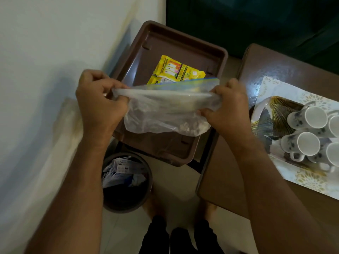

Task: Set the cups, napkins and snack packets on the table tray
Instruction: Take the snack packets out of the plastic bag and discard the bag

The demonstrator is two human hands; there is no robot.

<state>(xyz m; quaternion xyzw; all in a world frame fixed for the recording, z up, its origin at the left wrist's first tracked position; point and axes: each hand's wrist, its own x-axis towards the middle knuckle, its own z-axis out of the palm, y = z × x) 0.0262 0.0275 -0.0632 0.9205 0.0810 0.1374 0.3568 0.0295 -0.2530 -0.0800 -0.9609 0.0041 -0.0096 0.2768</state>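
Nearest you, both hands are up at the mouth of a clear plastic bag: your left hand pinches the left corner of the opening with curled fingers, and your right hand pinches the right corner the same way, so the bag's top edge is stretched taut between them. The blue zip strip runs along the far lip, just beyond your knuckles. Judging by this, you are opening or sealing the bag, so keep the pull even on both corners and hold the bag level, because something pale and loose lies in its bottom and could spill if one side drops. Directly beneath and beyond your hands sits the brown tray, and on it, just past the bag's rim, lie the yellow snack packets; keep the bag over the tray so anything that falls lands there. Below your left forearm stands a bin; do not drift that way. Off to the right of your right hand, well apart, the cups lie on a patterned tray on the brown table. Napkins I cannot make out.
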